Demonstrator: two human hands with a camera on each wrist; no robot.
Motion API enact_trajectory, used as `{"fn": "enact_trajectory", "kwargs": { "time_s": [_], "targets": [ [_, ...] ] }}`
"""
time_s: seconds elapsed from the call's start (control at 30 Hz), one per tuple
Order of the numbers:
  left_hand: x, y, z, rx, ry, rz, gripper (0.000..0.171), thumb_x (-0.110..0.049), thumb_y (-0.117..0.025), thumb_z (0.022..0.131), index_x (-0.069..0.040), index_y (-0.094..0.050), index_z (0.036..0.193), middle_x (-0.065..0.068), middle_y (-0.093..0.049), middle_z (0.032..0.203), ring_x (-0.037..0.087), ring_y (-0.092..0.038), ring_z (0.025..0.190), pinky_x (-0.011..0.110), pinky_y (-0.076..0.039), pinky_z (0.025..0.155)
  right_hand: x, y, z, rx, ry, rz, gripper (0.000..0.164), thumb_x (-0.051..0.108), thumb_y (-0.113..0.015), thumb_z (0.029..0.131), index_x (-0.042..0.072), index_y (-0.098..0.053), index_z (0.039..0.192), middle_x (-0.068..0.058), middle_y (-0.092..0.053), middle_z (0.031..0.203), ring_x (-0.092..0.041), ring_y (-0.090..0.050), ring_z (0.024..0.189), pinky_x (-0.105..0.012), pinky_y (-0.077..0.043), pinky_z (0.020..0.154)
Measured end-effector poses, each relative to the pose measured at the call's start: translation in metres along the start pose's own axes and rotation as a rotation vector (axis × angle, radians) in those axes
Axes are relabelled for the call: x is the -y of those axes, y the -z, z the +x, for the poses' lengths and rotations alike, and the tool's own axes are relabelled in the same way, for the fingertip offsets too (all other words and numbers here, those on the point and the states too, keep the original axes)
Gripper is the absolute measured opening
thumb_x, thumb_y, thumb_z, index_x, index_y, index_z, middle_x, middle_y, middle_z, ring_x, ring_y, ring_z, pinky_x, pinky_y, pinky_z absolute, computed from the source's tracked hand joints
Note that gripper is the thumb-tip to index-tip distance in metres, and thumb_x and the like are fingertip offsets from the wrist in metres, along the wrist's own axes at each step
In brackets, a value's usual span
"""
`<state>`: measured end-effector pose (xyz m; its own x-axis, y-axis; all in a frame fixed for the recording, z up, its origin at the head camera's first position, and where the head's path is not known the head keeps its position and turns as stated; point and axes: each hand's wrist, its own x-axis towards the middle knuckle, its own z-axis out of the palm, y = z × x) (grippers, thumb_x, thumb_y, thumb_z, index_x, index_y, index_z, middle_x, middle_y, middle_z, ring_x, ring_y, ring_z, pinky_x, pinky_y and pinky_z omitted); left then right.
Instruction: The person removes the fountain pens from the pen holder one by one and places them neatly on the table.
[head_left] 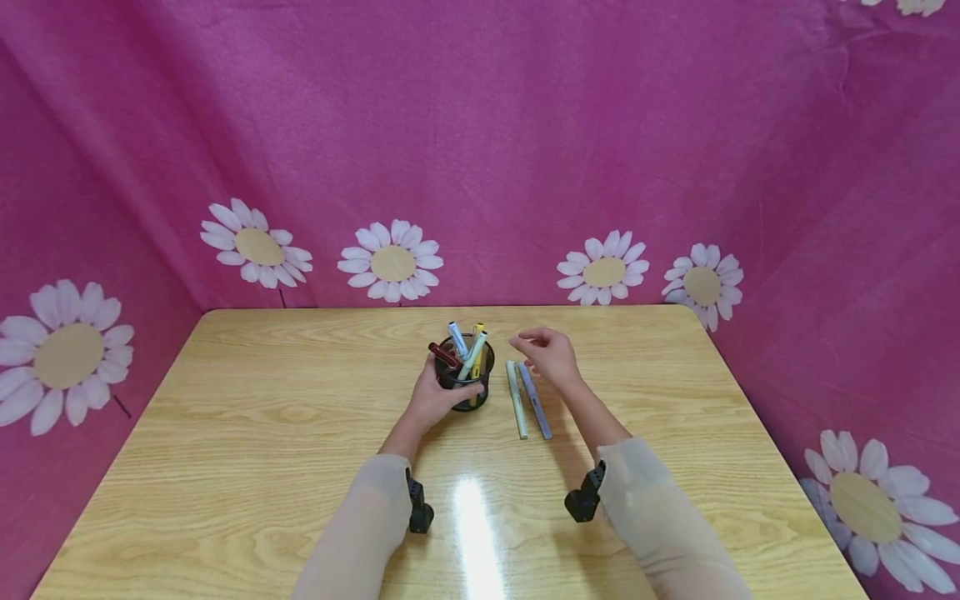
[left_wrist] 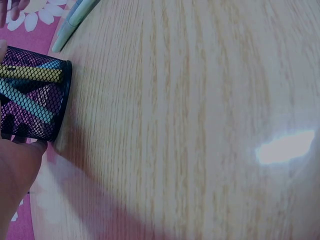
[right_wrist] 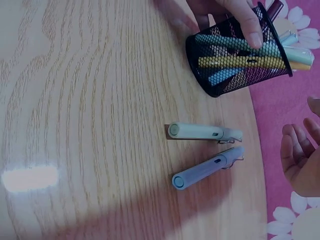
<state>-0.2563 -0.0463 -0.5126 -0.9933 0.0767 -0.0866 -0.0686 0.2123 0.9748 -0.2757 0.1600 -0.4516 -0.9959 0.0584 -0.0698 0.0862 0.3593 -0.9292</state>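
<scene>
My left hand (head_left: 437,400) grips a black mesh pen cup (right_wrist: 245,77) around its side, thumb along the near wall. The cup holds several pens: a dark red pen (head_left: 444,356), a light blue pen (head_left: 456,336), a pale green pen (head_left: 473,354) and a yellow pen (head_left: 477,367). On the table to the right of it, a second pale green pen (head_left: 517,400) and a lavender pen (head_left: 536,402) lie side by side. Over their far ends hovers my right hand (head_left: 553,358), fingers loosely bent with nothing between them.
A light wood table (head_left: 262,433) carries everything, its far edge just behind the cup. Pink cloth (head_left: 480,150) with white daisies hangs behind and along both sides. Each sleeved wrist wears a small black camera (head_left: 420,507).
</scene>
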Motion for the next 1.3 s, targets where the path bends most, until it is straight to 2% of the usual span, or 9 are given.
{"fn": "enact_trajectory", "kwargs": {
  "time_s": [0.1, 0.23, 0.43, 0.7, 0.9, 1.07, 1.3],
  "targets": [
    [0.0, 0.0, 0.001, -0.002, -0.006, 0.0, 0.089, -0.025, -0.082, 0.071, -0.016, -0.029, 0.141, 0.01, -0.043, 0.142, 0.026, -0.036, 0.135, 0.045, -0.029, 0.112, 0.004, -0.002, -0.001, 0.016, 0.011, 0.009, 0.038, 0.03, -0.069, 0.084, 0.005, -0.064, 0.111, -0.002, -0.061, 0.084, -0.014, -0.06, 0.065, -0.028, -0.054, 0.062],
    [0.0, 0.0, 0.001, -0.011, -0.016, -0.005, 0.088, -0.025, -0.083, 0.07, -0.016, -0.03, 0.14, 0.01, -0.044, 0.141, 0.026, -0.037, 0.134, 0.044, -0.029, 0.113, 0.01, -0.004, -0.004, 0.039, 0.049, 0.002, 0.039, 0.031, -0.069, 0.084, 0.004, -0.064, 0.113, 0.0, -0.058, 0.082, -0.025, -0.064, 0.073, -0.037, -0.055, 0.067],
    [-0.001, -0.001, 0.0, -0.02, -0.026, -0.006, 0.088, -0.024, -0.083, 0.07, -0.014, -0.031, 0.14, 0.01, -0.045, 0.14, 0.026, -0.039, 0.133, 0.044, -0.029, 0.113, 0.017, -0.011, -0.006, 0.062, 0.085, 0.004, 0.039, 0.029, -0.07, 0.084, 0.004, -0.063, 0.113, -0.005, -0.06, 0.087, -0.038, -0.064, 0.082, -0.028, -0.052, 0.06],
    [-0.004, 0.0, -0.002, -0.008, -0.034, -0.013, 0.088, -0.022, -0.082, 0.071, -0.011, -0.03, 0.14, 0.012, -0.044, 0.141, 0.027, -0.037, 0.134, 0.045, -0.027, 0.113, 0.022, -0.022, -0.007, 0.074, 0.101, -0.013, 0.036, 0.027, -0.072, 0.082, 0.008, -0.065, 0.112, -0.007, -0.062, 0.087, -0.032, -0.063, 0.075, -0.028, -0.051, 0.059],
    [-0.004, 0.0, -0.002, 0.007, -0.031, -0.032, 0.09, -0.02, -0.081, 0.073, -0.01, -0.026, 0.143, 0.016, -0.04, 0.144, 0.031, -0.034, 0.136, 0.047, -0.025, 0.114, 0.025, -0.027, -0.007, 0.092, 0.113, -0.019, 0.037, 0.028, -0.072, 0.082, 0.009, -0.064, 0.113, -0.007, -0.061, 0.089, -0.017, -0.058, 0.067, -0.034, -0.054, 0.065],
    [-0.003, -0.001, -0.001, 0.004, -0.039, -0.02, 0.088, -0.022, -0.082, 0.071, -0.012, -0.029, 0.141, 0.012, -0.043, 0.142, 0.028, -0.037, 0.134, 0.045, -0.028, 0.113, 0.025, -0.029, -0.007, 0.104, 0.123, -0.021, 0.038, 0.03, -0.072, 0.082, 0.009, -0.063, 0.113, -0.007, -0.061, 0.092, -0.018, -0.059, 0.07, -0.024, -0.051, 0.061],
    [-0.004, 0.0, -0.002, 0.001, -0.037, -0.016, 0.087, -0.023, -0.082, 0.072, -0.012, -0.029, 0.14, 0.013, -0.044, 0.141, 0.028, -0.038, 0.133, 0.046, -0.029, 0.112, 0.025, -0.032, -0.006, 0.105, 0.128, -0.037, 0.038, 0.029, -0.072, 0.083, 0.009, -0.063, 0.114, -0.009, -0.061, 0.093, -0.01, -0.054, 0.066, -0.023, -0.05, 0.06]
  ]
}}
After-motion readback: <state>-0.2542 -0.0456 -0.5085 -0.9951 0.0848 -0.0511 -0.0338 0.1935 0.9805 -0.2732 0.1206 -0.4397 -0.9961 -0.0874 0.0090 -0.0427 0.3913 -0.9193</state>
